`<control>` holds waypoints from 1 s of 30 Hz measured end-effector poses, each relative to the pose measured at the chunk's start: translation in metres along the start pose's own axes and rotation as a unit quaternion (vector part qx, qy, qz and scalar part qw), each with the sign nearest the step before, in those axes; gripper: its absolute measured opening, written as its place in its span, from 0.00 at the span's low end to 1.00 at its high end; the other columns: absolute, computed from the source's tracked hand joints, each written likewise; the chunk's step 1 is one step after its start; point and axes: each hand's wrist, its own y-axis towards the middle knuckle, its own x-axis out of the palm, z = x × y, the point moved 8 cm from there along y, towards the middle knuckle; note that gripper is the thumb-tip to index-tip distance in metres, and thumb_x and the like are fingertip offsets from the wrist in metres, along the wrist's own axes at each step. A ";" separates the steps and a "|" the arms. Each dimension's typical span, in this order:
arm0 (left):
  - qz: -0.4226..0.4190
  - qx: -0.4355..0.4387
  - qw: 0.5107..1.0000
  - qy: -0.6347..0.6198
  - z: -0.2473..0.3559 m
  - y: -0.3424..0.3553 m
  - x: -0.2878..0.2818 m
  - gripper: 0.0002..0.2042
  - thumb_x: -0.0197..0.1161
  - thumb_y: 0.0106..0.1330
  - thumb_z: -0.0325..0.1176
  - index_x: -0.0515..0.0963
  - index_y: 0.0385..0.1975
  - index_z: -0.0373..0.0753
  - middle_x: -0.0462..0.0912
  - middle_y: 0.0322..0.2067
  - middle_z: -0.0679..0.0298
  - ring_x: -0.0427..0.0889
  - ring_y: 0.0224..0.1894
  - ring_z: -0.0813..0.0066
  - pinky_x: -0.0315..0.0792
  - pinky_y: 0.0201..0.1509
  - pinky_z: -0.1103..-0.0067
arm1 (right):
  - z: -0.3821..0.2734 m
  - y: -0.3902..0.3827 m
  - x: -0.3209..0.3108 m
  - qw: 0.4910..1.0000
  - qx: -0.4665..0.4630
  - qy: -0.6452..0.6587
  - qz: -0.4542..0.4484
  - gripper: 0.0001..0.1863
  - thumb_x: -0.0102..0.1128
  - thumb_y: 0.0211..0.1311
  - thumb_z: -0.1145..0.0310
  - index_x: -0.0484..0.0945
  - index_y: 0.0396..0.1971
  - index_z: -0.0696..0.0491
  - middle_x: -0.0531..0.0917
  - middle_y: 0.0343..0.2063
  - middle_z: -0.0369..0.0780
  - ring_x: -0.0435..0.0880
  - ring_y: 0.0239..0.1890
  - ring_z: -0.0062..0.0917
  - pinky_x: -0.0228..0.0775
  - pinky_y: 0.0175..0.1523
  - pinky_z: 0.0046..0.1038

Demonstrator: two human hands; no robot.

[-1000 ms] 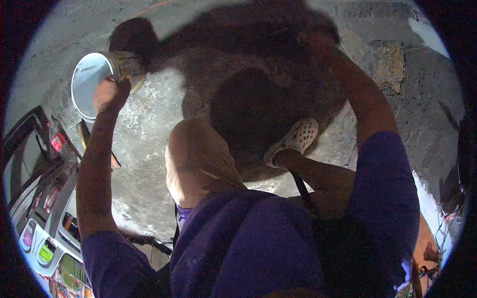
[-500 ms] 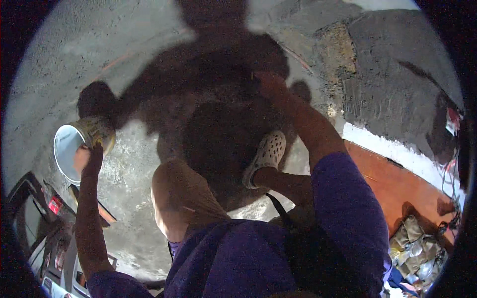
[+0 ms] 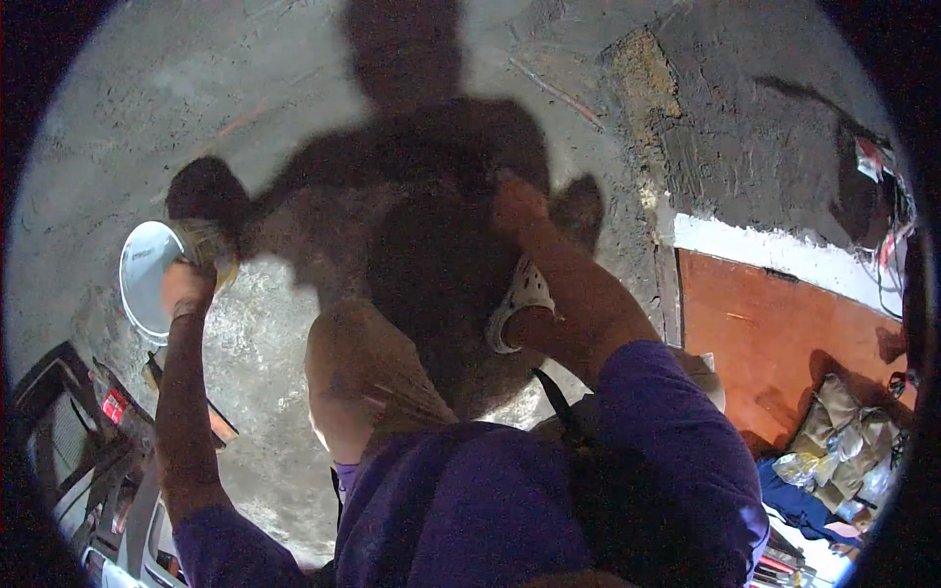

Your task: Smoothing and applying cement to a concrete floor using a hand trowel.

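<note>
My left hand (image 3: 188,287) is closed on the rim of a bucket (image 3: 147,279), white inside and yellowish outside. The bucket is tilted, with its mouth turned to the left. My right hand (image 3: 518,206) is closed, in front of me over the rough grey surface (image 3: 265,343), within my own dark shadow. A small pale bit shows at its fingertips, but the shade hides what it grips. Just below that hand, a pale perforated clog (image 3: 527,294) is on my foot, partly covered by my right forearm.
Dark-framed items (image 3: 74,431) lean at the lower left, near a long thin orange-edged piece (image 3: 221,423). To the right are a reddish-brown panel (image 3: 750,333) with a white band (image 3: 774,257), a brown bag (image 3: 838,431) and dangling cables (image 3: 890,265).
My right hand has come down and nearer to me, over the clog. The bucket has turned slightly and sits a little further right. The whole view has shifted somewhat.
</note>
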 end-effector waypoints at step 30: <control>-0.012 -0.014 1.000 0.025 0.001 0.000 -0.004 0.27 0.51 0.54 0.58 0.78 0.35 0.37 0.79 0.36 0.49 0.77 0.43 0.51 0.71 0.46 0.66 | -0.143 -0.063 0.044 0.995 0.006 0.086 -0.044 0.11 0.49 0.54 0.68 0.77 0.19 0.57 0.79 0.27 0.43 0.79 0.30 0.39 0.71 0.39 0.42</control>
